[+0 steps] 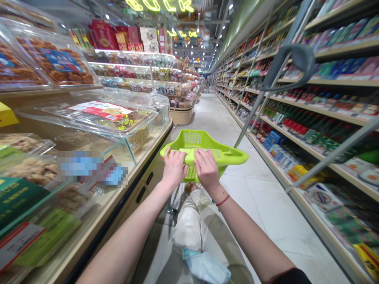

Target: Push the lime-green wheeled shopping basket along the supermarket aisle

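My left hand [174, 167] and my right hand [207, 169] both grip the front rim of a lime-green plastic shopping basket [192, 142], side by side at its middle. The basket has a mesh wall and hangs in front of my legs. Its inside is mostly hidden by its rim and my hands. A red cord bracelet [222, 200] circles my right wrist. Below, a pale blue face mask [205, 266] hangs against my beige trousers [189, 228].
Glass-topped display cases [97, 114] of packaged baked goods line the left side. Tall goods shelves [319, 106] run along the right. A grey curved handle [287, 67] on a long pole rises at right. A white tiled aisle floor [251, 189] stretches ahead.
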Tool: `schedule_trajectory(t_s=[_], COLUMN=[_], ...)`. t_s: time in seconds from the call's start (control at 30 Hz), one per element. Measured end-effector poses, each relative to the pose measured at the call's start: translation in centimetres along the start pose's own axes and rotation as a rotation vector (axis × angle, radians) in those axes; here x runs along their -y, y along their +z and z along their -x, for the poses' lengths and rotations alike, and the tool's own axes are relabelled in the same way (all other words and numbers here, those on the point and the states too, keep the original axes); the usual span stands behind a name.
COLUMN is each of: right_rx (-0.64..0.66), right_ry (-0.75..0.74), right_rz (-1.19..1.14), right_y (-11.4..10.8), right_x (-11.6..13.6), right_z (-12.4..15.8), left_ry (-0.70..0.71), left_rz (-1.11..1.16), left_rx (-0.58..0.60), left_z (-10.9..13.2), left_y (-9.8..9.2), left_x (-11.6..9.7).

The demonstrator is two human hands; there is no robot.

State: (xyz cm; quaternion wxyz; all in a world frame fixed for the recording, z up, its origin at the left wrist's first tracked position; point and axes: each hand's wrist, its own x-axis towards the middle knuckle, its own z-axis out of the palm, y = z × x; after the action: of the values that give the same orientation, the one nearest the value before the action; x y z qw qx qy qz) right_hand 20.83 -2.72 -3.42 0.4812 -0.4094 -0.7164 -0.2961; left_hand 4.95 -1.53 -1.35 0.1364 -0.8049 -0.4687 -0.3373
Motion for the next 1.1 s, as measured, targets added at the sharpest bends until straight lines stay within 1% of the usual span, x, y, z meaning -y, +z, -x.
schedule_trajectory(t_s=[0.07,0.1,0.17,0.23,0.37,0.47,0.53,0.6,0.7,0.77,0.87,0.93,1.0,1.07,1.1], right_rx=[0.075,0.094,0.109,0.109,0.066,0.033,0.027,-0.003,-0.068,-0.077,-0.025,0.057,0.101,0.131,0.147], right_ry=[-0.098,-0.132,-0.175,-0.189,-0.145,-0.076,-0.009,0.077,0.179,0.194,0.150,0.090,0.040,0.024,0.019], right_rz=[0.030,0.055,0.105,0.144,0.166,0.138,0.117,0.092,0.055,0.033,-0.012,-0.044,-0.050,-0.050,-0.047], right_y=[0.2,0.1,-0.3,-1.1,-3.4,-5.1,-5.6,-5.4,-4.2,-3.2,-1.6,-0.4,0.6,1.4,1.6], right_x=[0.8,0.8,0.0,-1.6,-6.4,-9.6,-10.8,-10.9,-9.6,-7.9,-4.6,-2.0,0.4,2.2,2.7], right_z=[-0.6,-0.7,-0.5,0.2,2.3,3.6,4.1,4.4,4.3,3.7,2.1,0.9,-0.4,-1.3,-1.6], left_ry=[0.003,0.003,0.002,0.001,0.000,-0.003,-0.004,-0.008,-0.010,-0.009,0.000,0.010,0.014,0.011,0.010], left_rz=[0.008,0.013,0.020,0.024,0.021,0.023,0.031,0.040,0.045,0.040,0.026,0.020,0.019,0.025,0.029], left_rx=[-0.003,-0.002,0.006,0.015,0.020,0.027,0.036,0.047,0.056,0.052,0.048,0.048,0.046,0.037,0.034], left_z=[0.0,0.1,0.1,0.1,0.1,0.1,0.1,0.0,0.0,0.0,0.1,0.1,0.2,0.2,0.2], left_y=[-0.1,-0.1,-0.2,-0.3,-0.3,-0.4,-0.5,-0.5,-0.6,-0.5,-0.5,-0.5,-0.4,-0.4,-0.5], left_x=[0.1,0.1,0.3,0.5,0.7,0.6,0.5,0.4,0.3,0.3,0.2,0.1,0.0,0.0,0.1])
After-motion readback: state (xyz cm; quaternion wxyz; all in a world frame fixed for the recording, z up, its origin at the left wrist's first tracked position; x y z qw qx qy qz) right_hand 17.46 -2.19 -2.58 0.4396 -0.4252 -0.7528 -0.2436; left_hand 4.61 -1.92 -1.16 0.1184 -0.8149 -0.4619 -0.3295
